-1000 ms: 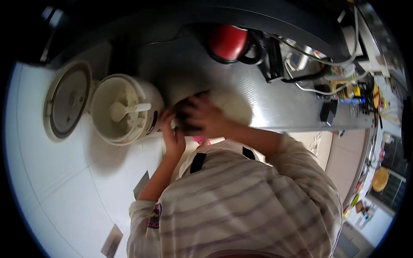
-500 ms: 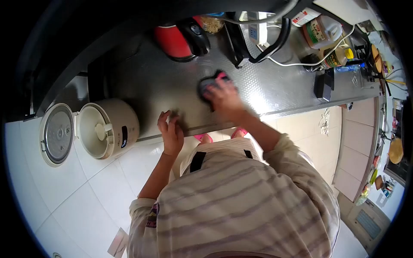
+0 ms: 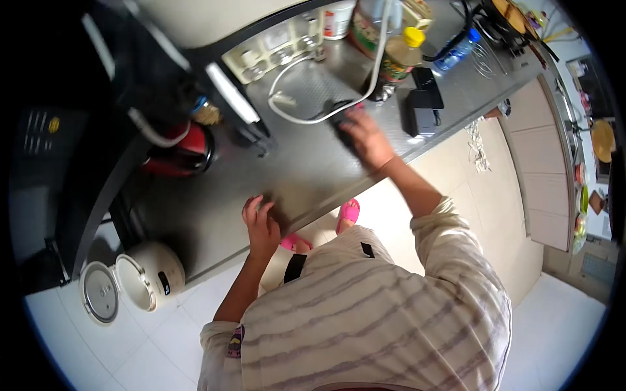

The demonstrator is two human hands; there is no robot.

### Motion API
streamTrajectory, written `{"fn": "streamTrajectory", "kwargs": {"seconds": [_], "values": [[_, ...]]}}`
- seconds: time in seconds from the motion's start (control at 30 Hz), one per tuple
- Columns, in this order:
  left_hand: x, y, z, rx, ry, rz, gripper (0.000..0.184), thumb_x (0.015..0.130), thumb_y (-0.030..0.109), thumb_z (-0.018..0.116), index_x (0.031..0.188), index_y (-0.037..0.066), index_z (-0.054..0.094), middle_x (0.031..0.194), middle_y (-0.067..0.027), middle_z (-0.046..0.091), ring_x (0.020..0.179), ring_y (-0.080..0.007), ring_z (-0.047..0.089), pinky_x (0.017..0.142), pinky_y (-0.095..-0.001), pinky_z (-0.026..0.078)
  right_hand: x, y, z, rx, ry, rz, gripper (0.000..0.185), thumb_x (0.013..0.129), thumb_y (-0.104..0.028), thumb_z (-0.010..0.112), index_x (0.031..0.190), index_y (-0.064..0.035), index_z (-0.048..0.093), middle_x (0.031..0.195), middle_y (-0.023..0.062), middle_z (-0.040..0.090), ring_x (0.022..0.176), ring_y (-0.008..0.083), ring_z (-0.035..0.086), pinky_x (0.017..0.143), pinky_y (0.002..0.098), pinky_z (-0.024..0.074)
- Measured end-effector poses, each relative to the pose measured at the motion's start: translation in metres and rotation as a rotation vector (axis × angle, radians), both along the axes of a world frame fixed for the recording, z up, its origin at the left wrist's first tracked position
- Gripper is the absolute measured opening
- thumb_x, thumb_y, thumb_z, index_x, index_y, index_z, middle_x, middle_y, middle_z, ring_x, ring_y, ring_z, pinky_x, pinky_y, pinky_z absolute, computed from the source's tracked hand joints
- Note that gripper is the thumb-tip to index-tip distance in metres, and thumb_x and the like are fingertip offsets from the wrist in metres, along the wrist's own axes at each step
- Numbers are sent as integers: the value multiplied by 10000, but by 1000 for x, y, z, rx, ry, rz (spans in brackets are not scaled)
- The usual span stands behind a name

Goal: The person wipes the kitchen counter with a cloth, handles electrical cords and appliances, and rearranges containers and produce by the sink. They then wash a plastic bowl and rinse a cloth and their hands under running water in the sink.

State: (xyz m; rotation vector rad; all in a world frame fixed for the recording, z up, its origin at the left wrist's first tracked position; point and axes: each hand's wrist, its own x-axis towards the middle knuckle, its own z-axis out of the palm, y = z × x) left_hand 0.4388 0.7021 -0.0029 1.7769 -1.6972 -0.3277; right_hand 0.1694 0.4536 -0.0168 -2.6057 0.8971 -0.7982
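Observation:
My right hand [image 3: 370, 140] presses a dark cloth with pink parts [image 3: 343, 129] onto the metal countertop [image 3: 300, 173]. The cloth is partly covered by my fingers and slightly blurred. A white cable [image 3: 305, 122] loops across the counter just beyond it. My left hand [image 3: 262, 228] is at the counter's front edge, fingers apart and slightly curled, with nothing in it.
A rice cooker [image 3: 166, 267] with its lid open stands at the left. Behind are a red kettle [image 3: 179, 153], a spice rack [image 3: 280, 49] and a yellow-capped bottle [image 3: 401, 57]. A black box [image 3: 420, 117] sits to the right, near a blue-capped bottle [image 3: 460, 51].
My right hand has slid the cloth rightward along the counter, near the cable and bottles. The view has shifted right with my body. My left hand stays at the edge, still spread.

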Motion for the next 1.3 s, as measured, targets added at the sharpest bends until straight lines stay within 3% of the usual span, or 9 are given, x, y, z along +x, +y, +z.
{"fn": "streamTrajectory", "kwargs": {"seconds": [0.13, 0.53, 0.77, 0.83, 0.87, 0.93, 0.97, 1.07, 1.3], "values": [[-49, -62, 16, 18, 48, -72, 437, 720, -43, 480, 1150, 16, 528, 1277, -177, 411, 1178, -401, 382, 992, -497, 315, 24, 42, -15, -49, 156, 230, 427, 696, -157, 610, 1122, -153, 629, 1334, 86, 468, 1298, 326, 366, 1066, 546, 270], [-43, -269, -27, -66, -193, 270, 431, 747, 5, 551, 1178, 22, 528, 1273, -209, 470, 1189, -368, 429, 998, -444, 330, -45, -6, -13, 186, 122, 181, 390, 710, -65, 618, 1086, -166, 641, 1293, 18, 490, 1322, 251, 331, 1096, 510, 243], [-19, -274, -27, 377, -319, 203, 395, 726, 125, 715, 1089, 65, 567, 1064, -93, 608, 1171, -255, 479, 957, -428, 370, -45, -6, -18, 174, 108, 178, 386, 715, -82, 622, 1092, -165, 629, 1303, 20, 477, 1327, 255, 319, 1102, 505, 230], [-16, -272, -32, 270, 192, 222, 371, 824, 201, 677, 1128, 56, 522, 1065, -105, 588, 1097, -230, 527, 940, -411, 409, -45, -6, -15, 164, 95, 168, 387, 714, -87, 628, 1093, -166, 626, 1299, 19, 480, 1321, 252, 327, 1099, 500, 235], [-16, -270, -36, 273, 190, 223, 371, 824, 201, 677, 1128, 56, 522, 1065, -105, 588, 1097, -230, 527, 940, -411, 409, -45, -5, -14, 167, 93, 169, 387, 714, -87, 628, 1093, -166, 626, 1299, 19, 480, 1321, 252, 327, 1099, 500, 235], [-34, -265, -24, 68, 1275, 311, 373, 924, 269, 566, 1201, 49, 448, 1135, -138, 552, 1076, -249, 542, 963, -379, 421, -45, -6, -12, 153, 103, 159, 392, 711, -95, 633, 1097, -166, 622, 1295, 19, 483, 1317, 247, 334, 1099, 492, 239], [-45, -263, -3, 43, 1393, 307, 433, 959, 325, 484, 1244, 15, 384, 1232, -192, 492, 1135, -328, 497, 1027, -403, 377, -44, -6, -15, 134, 111, 151, 391, 712, -106, 633, 1098, -166, 621, 1292, 18, 487, 1314, 244, 339, 1098, 485, 243], [-46, -257, 9, 21, 1788, 180, 459, 960, 334, 468, 1243, -16, 377, 1289, -234, 447, 1205, -359, 437, 1058, -430, 341, -42, -5, -14, 140, 113, 136, 385, 713, -113, 631, 1094, -167, 622, 1293, 21, 487, 1313, 245, 340, 1096, 484, 245], [-41, -254, 22, -91, 2081, -158, 323, 855, 205, 535, 1103, -2, 544, 1283, -218, 473, 1253, -378, 390, 1096, -451, 283, -40, -5, -12, 142, 149, 150, 386, 716, -118, 628, 1099, -167, 618, 1295, 28, 487, 1312, 250, 341, 1093, 490, 244]]}}
